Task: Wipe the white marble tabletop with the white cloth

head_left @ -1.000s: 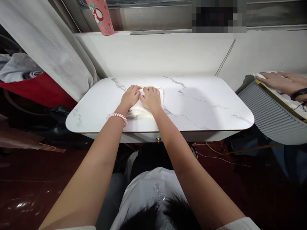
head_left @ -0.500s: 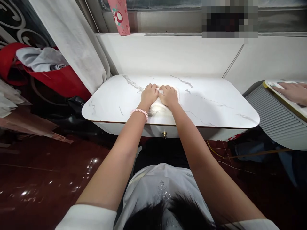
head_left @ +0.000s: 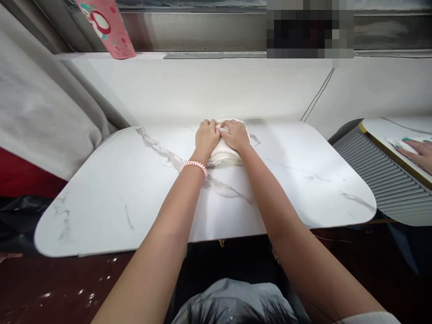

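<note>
A folded white cloth (head_left: pixel 223 154) lies on a white marble-patterned tabletop (head_left: pixel 293 189), near its back edge by the wall. My left hand (head_left: pixel 207 137) presses on the cloth's left side, fingers curled over it and pointing forward. On the cloth's right side, my right hand (head_left: pixel 236 136) grips it the same way, the two thumbs close together. A pink coiled band (head_left: pixel 194 166) circles my left wrist. Both arms are stretched out over the table. The cloth's underside is hidden.
At the right, another person's hand (head_left: pixel 418 153) rests on a second table with ribbed sides (head_left: pixel 374 175). A pink printed item (head_left: pixel 110 29) stands on the ledge behind. A grey-white curtain (head_left: pixel 43 85) hangs at the left, and thin cables (head_left: pixel 317 95) run down the white wall.
Both hands have pushed the cloth away from me, from the middle of the tabletop to its back edge. My view has moved forward and closer to the table.
</note>
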`<state>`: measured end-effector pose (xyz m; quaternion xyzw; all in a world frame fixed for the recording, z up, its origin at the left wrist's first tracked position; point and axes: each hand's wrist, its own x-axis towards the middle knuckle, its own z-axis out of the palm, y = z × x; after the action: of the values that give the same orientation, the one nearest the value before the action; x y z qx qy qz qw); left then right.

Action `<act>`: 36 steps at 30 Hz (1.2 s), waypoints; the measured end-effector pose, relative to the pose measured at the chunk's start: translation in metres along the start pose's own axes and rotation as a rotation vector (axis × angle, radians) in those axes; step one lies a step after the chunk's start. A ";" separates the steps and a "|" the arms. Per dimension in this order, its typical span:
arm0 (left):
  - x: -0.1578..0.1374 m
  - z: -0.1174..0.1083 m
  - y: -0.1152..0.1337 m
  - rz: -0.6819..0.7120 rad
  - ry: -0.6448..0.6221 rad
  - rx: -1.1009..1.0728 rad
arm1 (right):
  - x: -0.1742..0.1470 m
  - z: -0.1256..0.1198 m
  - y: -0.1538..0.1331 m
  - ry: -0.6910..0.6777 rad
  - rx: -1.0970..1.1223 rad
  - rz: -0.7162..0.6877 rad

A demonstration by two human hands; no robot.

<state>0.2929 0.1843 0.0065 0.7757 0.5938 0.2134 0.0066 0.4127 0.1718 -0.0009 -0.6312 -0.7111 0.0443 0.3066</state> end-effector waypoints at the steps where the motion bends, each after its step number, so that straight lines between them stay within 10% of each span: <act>1: 0.009 0.004 0.001 0.006 0.001 -0.002 | 0.008 0.001 0.006 0.009 0.003 -0.001; 16: 0.043 0.020 0.006 -0.020 0.025 -0.036 | 0.046 0.008 0.036 0.033 0.081 -0.045; 36: -0.053 0.000 0.052 -0.009 0.008 -0.033 | -0.063 -0.043 0.025 -0.029 0.058 0.001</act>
<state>0.3299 0.1196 0.0033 0.7721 0.5935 0.2265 0.0180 0.4567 0.1042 -0.0016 -0.6215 -0.7136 0.0741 0.3146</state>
